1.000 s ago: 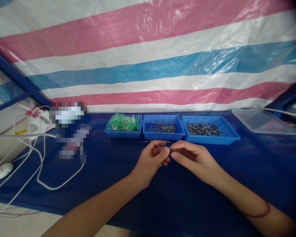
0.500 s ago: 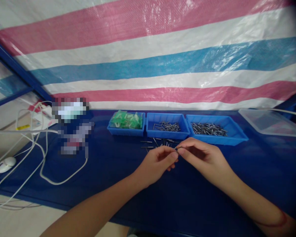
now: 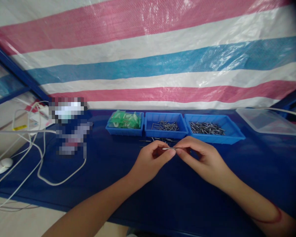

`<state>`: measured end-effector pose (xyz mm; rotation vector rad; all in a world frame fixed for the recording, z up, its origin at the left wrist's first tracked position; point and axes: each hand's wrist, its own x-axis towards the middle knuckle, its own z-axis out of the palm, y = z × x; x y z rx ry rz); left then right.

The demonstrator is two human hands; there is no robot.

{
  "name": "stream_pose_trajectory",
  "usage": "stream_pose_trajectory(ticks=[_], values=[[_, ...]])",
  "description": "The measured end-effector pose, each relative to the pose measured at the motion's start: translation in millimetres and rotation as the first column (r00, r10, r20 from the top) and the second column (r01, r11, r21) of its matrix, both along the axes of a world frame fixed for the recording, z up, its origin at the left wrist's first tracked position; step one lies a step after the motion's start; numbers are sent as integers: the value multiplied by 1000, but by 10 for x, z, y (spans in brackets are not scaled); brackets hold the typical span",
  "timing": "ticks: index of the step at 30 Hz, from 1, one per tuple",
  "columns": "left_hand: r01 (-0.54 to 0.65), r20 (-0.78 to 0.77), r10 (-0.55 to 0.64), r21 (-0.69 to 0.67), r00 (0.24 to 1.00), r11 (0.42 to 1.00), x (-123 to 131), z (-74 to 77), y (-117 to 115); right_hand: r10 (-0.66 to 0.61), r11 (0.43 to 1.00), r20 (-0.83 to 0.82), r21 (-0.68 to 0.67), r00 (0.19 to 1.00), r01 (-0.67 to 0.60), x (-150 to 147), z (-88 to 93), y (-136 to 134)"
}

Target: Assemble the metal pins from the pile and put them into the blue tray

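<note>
A thin metal pin lies level between my hands in front of the bins, its silvery end showing at the left. My left hand pinches it between thumb and fingers. Close against those fingertips, my right hand grips the other end with thumb and forefinger. Just behind my hands, several loose metal pins are scattered on the blue tabletop, partly hidden by my fingers.
Three blue bins stand in a row: the left bin with green packets, the middle bin with silvery pins, the right bin with darker pins. A clear plastic lid lies at right. White cables tangle at left.
My left hand has turned and its fingers have opened out somewhat, so the pin's silvery end now shows. My right hand stays at the other end. The view has shifted slightly.
</note>
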<state>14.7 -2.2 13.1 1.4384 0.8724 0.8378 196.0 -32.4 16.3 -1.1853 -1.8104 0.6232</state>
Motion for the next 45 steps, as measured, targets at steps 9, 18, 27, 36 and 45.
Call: stream_pose_trajectory(ticks=[9,18,27,36,45], values=[[58,-263,-1,209,965,976,-96,177,34,-597,787,120,277,793,551,589,8,251],[352,-595,118,611,795,709,-122,90,12,-644,765,432,358,631,535,778,-113,393],[599,-727,206,666,655,445,-57,-144,50,-538,827,384,412,751,382,475,-36,244],[666,-756,215,650,619,367,-59,-213,122,-394,878,355,417,848,234,208,-38,133],[600,-739,266,664,619,447,-63,-147,105,-361,897,341,381,868,224,186,-47,118]])
